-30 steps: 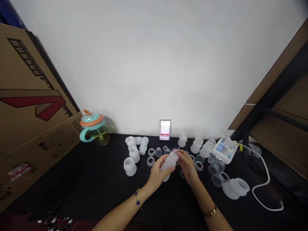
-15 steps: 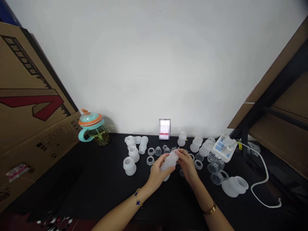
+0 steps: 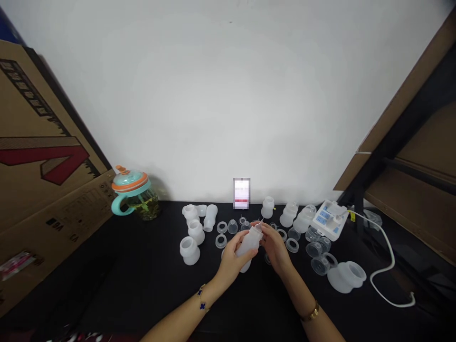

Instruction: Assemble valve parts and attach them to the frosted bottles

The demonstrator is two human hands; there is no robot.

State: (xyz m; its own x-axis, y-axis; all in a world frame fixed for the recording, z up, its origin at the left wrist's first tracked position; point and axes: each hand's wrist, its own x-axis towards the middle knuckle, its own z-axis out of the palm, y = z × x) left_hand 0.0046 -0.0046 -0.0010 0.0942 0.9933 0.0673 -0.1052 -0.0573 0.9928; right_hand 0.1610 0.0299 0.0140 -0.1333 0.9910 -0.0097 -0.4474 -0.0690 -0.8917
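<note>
My left hand (image 3: 233, 259) is wrapped round a frosted white bottle (image 3: 248, 244), holding it tilted above the black table (image 3: 142, 275). My right hand (image 3: 272, 247) is closed at the bottle's neck, fingertips pinched on a small clear part there that I cannot make out. Several more white bottles (image 3: 190, 249) stand to the left, and clear rings (image 3: 221, 241) and clear caps (image 3: 315, 249) lie around both hands.
A teal and orange mug (image 3: 133, 194) stands at the back left by a large cardboard box (image 3: 39, 156). A white device (image 3: 327, 219) with a white cord (image 3: 388, 266) lies on the right beside a large white bottle (image 3: 347, 276). A dark shelf frame (image 3: 399, 142) rises on the right.
Both hands stay on the bottle with only slight finger movement at its neck. The view has shifted a little, so everything sits slightly further left.
</note>
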